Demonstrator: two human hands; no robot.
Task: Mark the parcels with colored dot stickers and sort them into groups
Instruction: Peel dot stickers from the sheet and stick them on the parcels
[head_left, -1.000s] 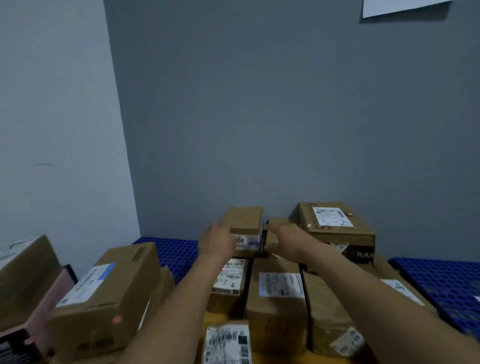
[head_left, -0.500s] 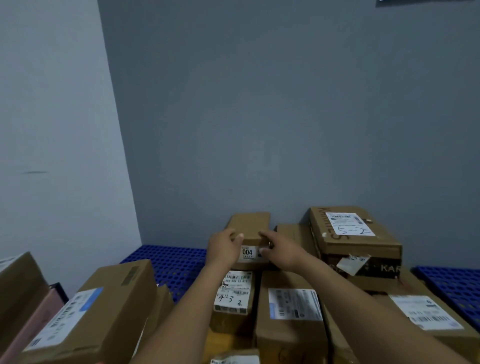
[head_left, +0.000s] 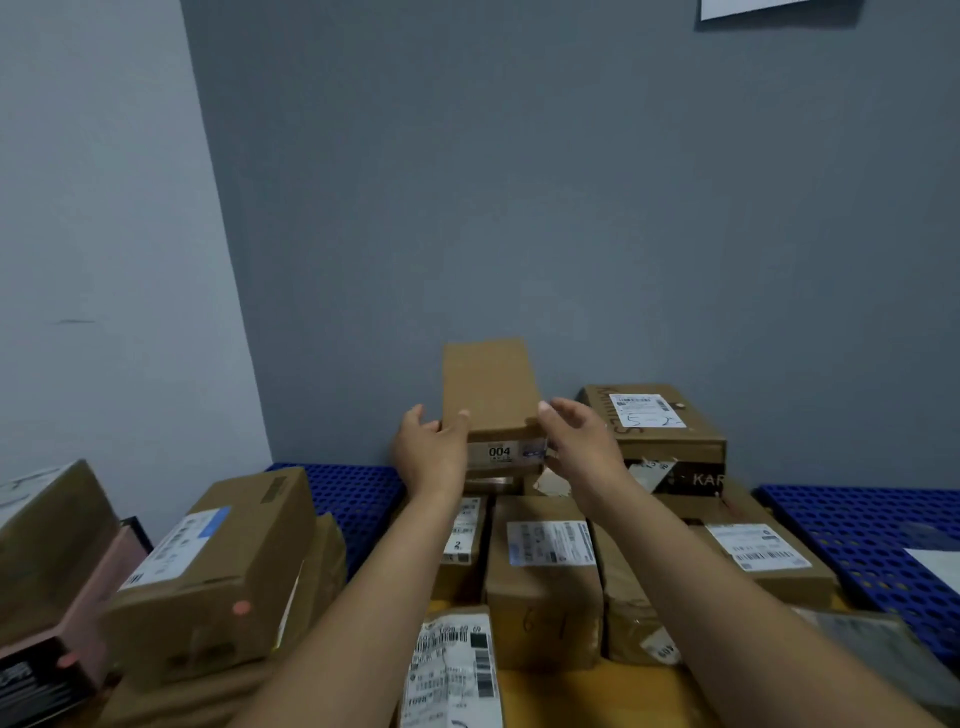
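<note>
A long brown parcel (head_left: 488, 384) with a "004" label on its near end is held above the pile at the back, against the grey wall. My left hand (head_left: 428, 447) grips its left near corner, thumb on top. My right hand (head_left: 579, 441) grips its right near corner. Below lie several brown parcels with white shipping labels, among them one in the middle (head_left: 545, 577). A parcel at the left (head_left: 218, 566) carries a red dot sticker (head_left: 241, 607) on its near face. A pink box (head_left: 62, 654) at the far left also shows a red dot.
A dark-sided box marked "KAR" (head_left: 660, 431) stands right of the held parcel. Blue perforated pallets lie at the back left (head_left: 348, 488) and at the right (head_left: 872, 540). The corner of two walls closes the space behind. A labelled parcel (head_left: 454, 670) lies nearest me.
Both hands closed on the "004" parcel and raised it off the stack; its far end now stands higher against the wall.
</note>
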